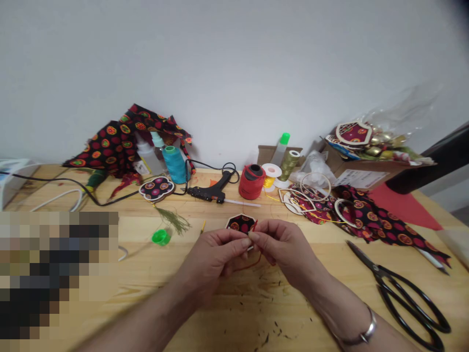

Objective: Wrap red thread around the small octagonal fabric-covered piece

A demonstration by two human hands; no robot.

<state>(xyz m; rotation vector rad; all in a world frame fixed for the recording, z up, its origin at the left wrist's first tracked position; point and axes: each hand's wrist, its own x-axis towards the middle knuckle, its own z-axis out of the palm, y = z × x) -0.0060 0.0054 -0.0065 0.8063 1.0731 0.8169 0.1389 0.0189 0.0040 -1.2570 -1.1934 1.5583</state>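
Note:
Both hands meet over the middle of the table, fingertips pinched together. My left hand [223,249] and my right hand [282,244] grip a thin red cord [255,225], whose short end sticks up between the fingers. A loop of the same cord hangs below them. Just behind the fingertips lies an octagonal piece [240,223] with a pale rim and dark patterned fabric, partly covered by my hands. Beyond it stands a spool of red cord [252,182]. What exactly the fingertips do with the cord is hidden.
Large black scissors [399,293] lie at the right. A black glue gun [210,190] rests behind my hands, near a turquoise thread cone [174,165]. A green cap [161,237] and a flower-shaped tasselled piece [157,188] sit left. Patterned fabric [395,225] and a cardboard box [361,171] are right.

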